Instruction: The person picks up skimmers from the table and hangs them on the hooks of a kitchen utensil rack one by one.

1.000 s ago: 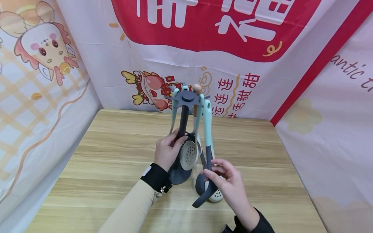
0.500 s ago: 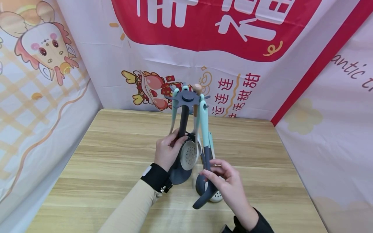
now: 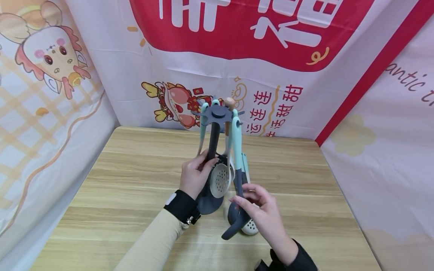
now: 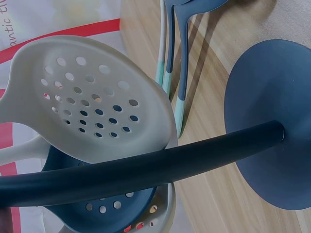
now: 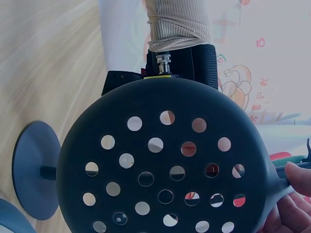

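Observation:
My left hand grips the dark post of a utensil stand, whose hooked top is at the middle of the head view. Its round dark base sits on the table. A light skimmer hangs from it, with a dark skimmer behind in the left wrist view. My right hand pinches another dark skimmer by its neck. This one's mint handle points up, its looped end overlapping a hook at the stand's right side. Its head is edge-on in the head view.
Behind the right hand, more utensils with mint handles lie on the wooden table, among them a light perforated one. A wooden-ended handle rises at the stand's back. Printed cloth walls enclose the table.
The right hand has moved the skimmer slightly left, bringing its looped end from beside the stand to the right-hand hook. The left hand and the stand have stayed in place.

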`<act>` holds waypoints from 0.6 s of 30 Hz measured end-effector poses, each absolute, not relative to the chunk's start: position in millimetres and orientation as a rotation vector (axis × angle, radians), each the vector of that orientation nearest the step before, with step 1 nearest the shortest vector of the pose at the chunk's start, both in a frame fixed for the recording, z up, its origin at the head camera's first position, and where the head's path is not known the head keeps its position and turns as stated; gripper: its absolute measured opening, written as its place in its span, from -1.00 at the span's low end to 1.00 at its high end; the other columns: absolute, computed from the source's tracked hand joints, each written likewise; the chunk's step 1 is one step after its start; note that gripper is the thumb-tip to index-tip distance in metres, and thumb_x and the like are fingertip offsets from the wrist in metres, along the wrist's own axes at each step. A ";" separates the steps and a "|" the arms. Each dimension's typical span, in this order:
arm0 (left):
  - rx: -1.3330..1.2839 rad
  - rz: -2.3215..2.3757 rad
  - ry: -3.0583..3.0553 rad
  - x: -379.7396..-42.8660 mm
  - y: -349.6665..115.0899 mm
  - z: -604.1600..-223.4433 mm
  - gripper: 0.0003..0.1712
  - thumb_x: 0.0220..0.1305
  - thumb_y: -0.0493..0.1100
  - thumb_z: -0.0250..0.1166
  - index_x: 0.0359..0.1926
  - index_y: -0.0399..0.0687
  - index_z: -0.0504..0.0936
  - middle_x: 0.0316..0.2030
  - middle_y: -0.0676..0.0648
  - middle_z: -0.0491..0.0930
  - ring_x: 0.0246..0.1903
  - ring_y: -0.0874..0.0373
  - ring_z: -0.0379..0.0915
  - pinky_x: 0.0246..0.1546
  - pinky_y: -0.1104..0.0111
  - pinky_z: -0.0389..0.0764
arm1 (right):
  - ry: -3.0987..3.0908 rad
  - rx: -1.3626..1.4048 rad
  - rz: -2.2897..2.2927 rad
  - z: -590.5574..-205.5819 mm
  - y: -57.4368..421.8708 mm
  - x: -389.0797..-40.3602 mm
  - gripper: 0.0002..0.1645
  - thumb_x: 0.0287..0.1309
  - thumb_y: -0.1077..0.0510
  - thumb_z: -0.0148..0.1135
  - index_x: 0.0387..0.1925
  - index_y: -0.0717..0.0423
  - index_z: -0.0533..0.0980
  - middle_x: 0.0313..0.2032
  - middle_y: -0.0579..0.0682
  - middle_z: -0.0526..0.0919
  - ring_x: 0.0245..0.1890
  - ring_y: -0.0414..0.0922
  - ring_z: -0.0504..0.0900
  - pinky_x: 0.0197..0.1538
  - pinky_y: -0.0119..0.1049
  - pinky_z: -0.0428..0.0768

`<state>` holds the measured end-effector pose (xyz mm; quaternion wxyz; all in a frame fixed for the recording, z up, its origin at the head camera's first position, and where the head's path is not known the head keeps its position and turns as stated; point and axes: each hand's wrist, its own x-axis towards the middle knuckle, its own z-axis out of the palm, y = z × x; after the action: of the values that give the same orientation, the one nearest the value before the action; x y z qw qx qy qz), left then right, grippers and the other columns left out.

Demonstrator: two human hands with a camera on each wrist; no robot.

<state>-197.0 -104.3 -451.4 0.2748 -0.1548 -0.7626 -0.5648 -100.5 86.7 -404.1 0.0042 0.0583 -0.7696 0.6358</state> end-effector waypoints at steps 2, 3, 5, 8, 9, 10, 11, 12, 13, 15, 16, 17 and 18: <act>-0.412 -1.514 -2.054 -196.6 -104.2 -451.4 -0.71 0.29 -0.21 0.35 -0.01 -0.25 0.70 -0.26 -0.16 0.77 -0.29 0.04 0.75 -0.26 0.26 0.74 | -2.410 0.194 1.986 -404.3 86.0 -101.2 -0.73 0.17 0.37 0.30 -0.08 0.34 0.53 -0.31 0.26 0.76 -0.45 -0.26 0.71 -0.28 -0.38 0.68; -0.411 -1.512 -2.055 -196.5 -104.1 -451.3 -0.70 0.29 -0.21 0.35 0.00 -0.25 0.70 -0.26 -0.16 0.77 -0.29 0.04 0.75 -0.25 0.26 0.74 | -2.410 0.195 1.986 -404.3 85.6 -101.5 -0.73 0.17 0.37 0.30 -0.08 0.33 0.53 -0.31 0.26 0.76 -0.45 -0.26 0.71 -0.27 -0.38 0.68; -0.409 -1.510 -2.056 -196.0 -104.0 -451.0 -0.70 0.29 -0.21 0.35 0.00 -0.25 0.70 -0.26 -0.16 0.77 -0.29 0.04 0.75 -0.25 0.26 0.74 | -2.410 0.203 1.979 -404.6 84.8 -102.1 -0.73 0.17 0.38 0.29 -0.08 0.34 0.53 -0.31 0.27 0.76 -0.45 -0.26 0.71 -0.27 -0.39 0.68; -0.413 -1.504 -2.055 -195.4 -104.0 -450.6 -0.71 0.28 -0.21 0.36 -0.01 -0.26 0.71 -0.26 -0.17 0.77 -0.29 0.04 0.75 -0.25 0.25 0.74 | -2.409 0.206 1.977 -405.1 83.6 -103.0 -0.74 0.18 0.38 0.29 -0.08 0.33 0.53 -0.31 0.28 0.75 -0.45 -0.27 0.71 -0.27 -0.40 0.67; -0.414 -1.502 -2.055 -195.3 -104.1 -450.5 -0.71 0.28 -0.21 0.36 -0.02 -0.26 0.71 -0.26 -0.17 0.77 -0.29 0.04 0.75 -0.25 0.25 0.74 | -2.408 0.205 1.979 -405.3 83.2 -103.3 -0.74 0.18 0.38 0.29 -0.08 0.33 0.53 -0.30 0.28 0.75 -0.45 -0.27 0.71 -0.27 -0.40 0.67; -0.415 -1.500 -2.054 -195.3 -104.1 -450.4 -0.71 0.28 -0.21 0.36 -0.02 -0.26 0.71 -0.26 -0.17 0.77 -0.29 0.04 0.75 -0.25 0.25 0.74 | -2.408 0.205 1.981 -405.5 83.0 -103.7 -0.74 0.18 0.38 0.28 -0.08 0.33 0.53 -0.30 0.28 0.75 -0.45 -0.27 0.71 -0.28 -0.40 0.67; -0.415 -1.498 -2.055 -195.4 -104.1 -450.3 -0.71 0.29 -0.21 0.36 -0.02 -0.25 0.71 -0.26 -0.16 0.77 -0.29 0.04 0.75 -0.25 0.25 0.74 | -2.407 0.204 1.985 -405.7 82.7 -104.2 -0.74 0.18 0.38 0.28 -0.08 0.33 0.53 -0.30 0.28 0.75 -0.44 -0.27 0.71 -0.27 -0.40 0.67; -0.415 -1.494 -2.055 -195.4 -104.1 -450.2 -0.72 0.29 -0.20 0.36 -0.02 -0.25 0.71 -0.26 -0.16 0.77 -0.30 0.04 0.75 -0.25 0.25 0.74 | -2.406 0.206 1.987 -406.1 82.5 -104.8 -0.74 0.18 0.38 0.28 -0.08 0.33 0.53 -0.30 0.29 0.75 -0.44 -0.26 0.71 -0.27 -0.40 0.67; -0.415 -1.491 -2.054 -195.5 -104.1 -450.2 -0.72 0.29 -0.20 0.36 -0.03 -0.25 0.71 -0.26 -0.16 0.77 -0.30 0.04 0.75 -0.26 0.25 0.74 | -2.404 0.212 1.989 -406.6 82.3 -105.6 -0.74 0.18 0.38 0.28 -0.08 0.34 0.53 -0.30 0.29 0.75 -0.45 -0.25 0.71 -0.27 -0.40 0.67; -0.417 -1.484 -2.054 -195.4 -104.2 -449.8 -0.72 0.29 -0.20 0.36 -0.03 -0.24 0.71 -0.26 -0.16 0.77 -0.31 0.05 0.74 -0.26 0.26 0.74 | -2.401 0.219 1.992 -407.8 82.0 -107.2 -0.75 0.18 0.37 0.29 -0.08 0.33 0.54 -0.30 0.30 0.75 -0.45 -0.24 0.71 -0.27 -0.39 0.68; -0.418 -1.482 -2.055 -195.5 -104.1 -449.8 -0.72 0.29 -0.20 0.35 -0.03 -0.24 0.71 -0.26 -0.16 0.77 -0.31 0.05 0.74 -0.26 0.26 0.74 | -2.400 0.222 1.992 -408.5 81.9 -108.1 -0.75 0.18 0.37 0.29 -0.09 0.33 0.54 -0.30 0.30 0.75 -0.45 -0.23 0.71 -0.27 -0.39 0.68; -0.420 -1.480 -2.056 -195.3 -104.2 -449.7 -0.73 0.29 -0.20 0.36 -0.04 -0.25 0.71 -0.26 -0.16 0.77 -0.31 0.05 0.75 -0.26 0.26 0.74 | -2.398 0.226 1.994 -409.3 81.8 -109.0 -0.76 0.18 0.37 0.29 -0.09 0.33 0.54 -0.30 0.30 0.75 -0.45 -0.23 0.72 -0.27 -0.38 0.69; -0.421 -1.479 -2.056 -195.2 -104.1 -449.7 -0.73 0.29 -0.21 0.36 -0.04 -0.25 0.71 -0.27 -0.16 0.77 -0.31 0.05 0.75 -0.26 0.26 0.74 | -2.398 0.225 1.994 -410.2 81.7 -110.1 -0.76 0.18 0.37 0.29 -0.10 0.33 0.55 -0.29 0.30 0.75 -0.45 -0.23 0.72 -0.27 -0.38 0.69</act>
<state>-195.2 -104.1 -449.7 0.2832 -0.1572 -0.7681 -0.5523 -110.1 81.7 -410.2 0.0075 0.0721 -0.7669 0.6377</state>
